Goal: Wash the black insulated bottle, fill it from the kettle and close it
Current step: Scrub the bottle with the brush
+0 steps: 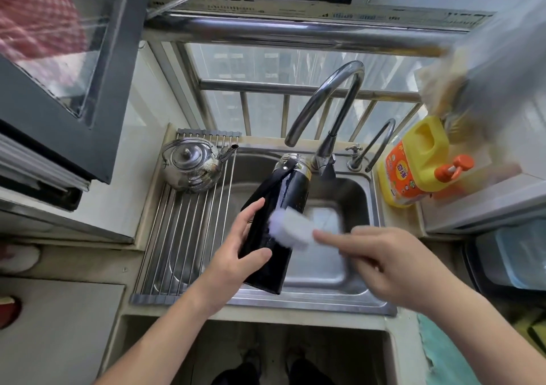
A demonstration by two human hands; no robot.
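Left hand point(236, 251) first: I am gripping the black insulated bottle point(277, 195) around its lower body, thumb lying across the front and fingers curling behind. I am tilting it over the sink point(372, 305) with the open steel mouth pointing toward 1 o'clock, just beneath the faucet point(325, 98). My right hand point(393, 260) is coming in from 4 o'clock and pinching a white scrubber point(291, 226) that is pressing on the bottle's side; that hand is blurring, so I cannot tell exactly how its fingers are lying. No lid is showing on the bottle, and its strap point(271, 184) is hanging loose near the neck. The kettle point(192, 166) is sitting at 10 o'clock of the bottle on the drying rack point(177, 237), and a yellow detergent jug point(413, 166) is standing at 2 o'clock on the ledge. I am judging the bottle to be rigid and fairly light while empty, but its glossy wall is glistening with droplets and probably getting slick. Wrapping the whole palm around the lower half seems safest to me. Once filled it will likely be heavier and the steel mouth hot, so I am expecting to hold it lower.
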